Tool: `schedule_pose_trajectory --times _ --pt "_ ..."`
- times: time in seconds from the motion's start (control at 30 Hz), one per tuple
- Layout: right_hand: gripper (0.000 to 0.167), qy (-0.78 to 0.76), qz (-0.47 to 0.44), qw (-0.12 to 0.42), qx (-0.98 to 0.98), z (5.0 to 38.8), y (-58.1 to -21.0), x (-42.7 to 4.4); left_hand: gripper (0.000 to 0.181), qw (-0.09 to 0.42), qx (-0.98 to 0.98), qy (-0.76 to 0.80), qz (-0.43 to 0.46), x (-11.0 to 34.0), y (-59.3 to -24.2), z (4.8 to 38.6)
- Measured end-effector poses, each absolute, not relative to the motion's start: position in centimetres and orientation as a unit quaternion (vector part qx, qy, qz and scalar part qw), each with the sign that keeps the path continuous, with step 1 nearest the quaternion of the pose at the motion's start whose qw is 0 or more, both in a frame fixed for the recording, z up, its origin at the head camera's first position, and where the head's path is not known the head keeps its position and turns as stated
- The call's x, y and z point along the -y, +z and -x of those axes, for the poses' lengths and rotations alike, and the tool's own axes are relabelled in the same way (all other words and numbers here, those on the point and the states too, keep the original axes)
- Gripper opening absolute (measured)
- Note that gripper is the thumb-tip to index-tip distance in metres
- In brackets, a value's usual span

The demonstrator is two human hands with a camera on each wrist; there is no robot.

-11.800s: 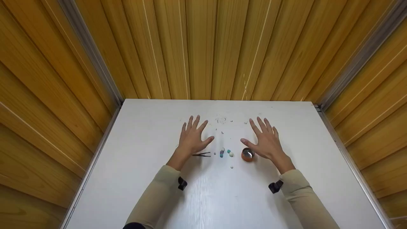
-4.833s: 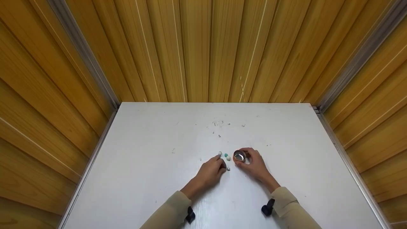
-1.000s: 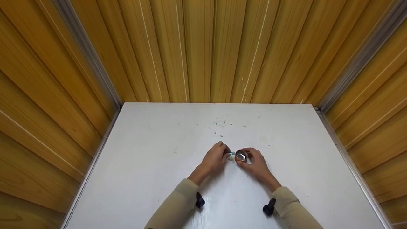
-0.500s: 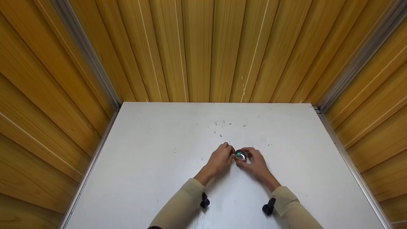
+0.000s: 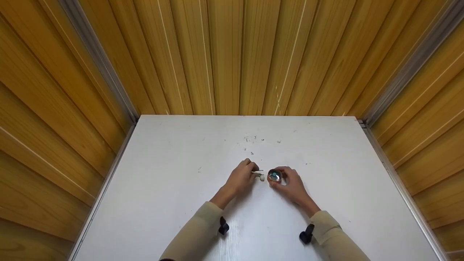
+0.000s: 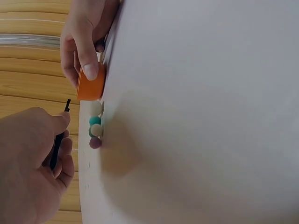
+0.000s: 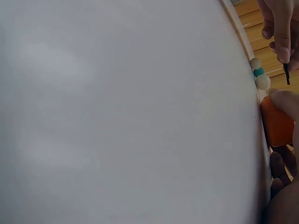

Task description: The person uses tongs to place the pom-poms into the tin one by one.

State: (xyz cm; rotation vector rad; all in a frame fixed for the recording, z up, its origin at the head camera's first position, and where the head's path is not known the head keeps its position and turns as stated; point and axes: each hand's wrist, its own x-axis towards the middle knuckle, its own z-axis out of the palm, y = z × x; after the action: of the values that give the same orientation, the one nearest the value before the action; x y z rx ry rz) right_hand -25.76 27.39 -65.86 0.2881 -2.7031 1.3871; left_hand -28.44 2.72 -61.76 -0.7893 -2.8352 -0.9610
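Note:
My left hand (image 5: 242, 178) holds black tweezers (image 6: 57, 149), their tips pointing right toward a small orange cup (image 5: 270, 181). Thumb and fingers of my right hand (image 5: 291, 184) curl round the cup, which has a shiny inside and stands on the table. A teal bead (image 5: 274, 174) shows inside it. Left of the cup, close to the tweezers' tips, lies a white bead (image 5: 262, 178). In the left wrist view, a teal bead (image 6: 95, 121) and a purple bead (image 6: 95, 142) line up beyond the white one. In the head view my left hand hides part of this group.
The white table (image 5: 174, 152) carries small dark marks (image 5: 250, 139) beyond the hands. Wood-patterned panels (image 5: 224, 58) rise behind the table and along both sides, with metal rails at the corners.
One second ago the tweezers held a teal bead beside the cup; half a second ago it was at the cup's opening. Now it lies inside, and my left hand has drawn back left.

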Motion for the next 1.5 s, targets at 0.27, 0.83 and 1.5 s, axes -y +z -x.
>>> schedule_pose_trajectory --times 0.27,0.83,1.5 --pt "0.062 0.458 -0.088 0.036 0.884 25.6 -65.7 -27.3 0.015 0.026 0.922 -0.303 0.24 -0.4 -62.1 28.8" --pt "0.062 0.452 -0.08 0.028 0.888 25.5 -65.8 -27.2 0.014 0.01 0.929 -0.307 0.207 0.3 -64.1 28.4" --pt "0.062 0.452 -0.082 0.032 0.888 25.4 -65.5 -27.2 0.013 0.023 0.937 -0.304 0.17 -0.1 -64.5 28.4"
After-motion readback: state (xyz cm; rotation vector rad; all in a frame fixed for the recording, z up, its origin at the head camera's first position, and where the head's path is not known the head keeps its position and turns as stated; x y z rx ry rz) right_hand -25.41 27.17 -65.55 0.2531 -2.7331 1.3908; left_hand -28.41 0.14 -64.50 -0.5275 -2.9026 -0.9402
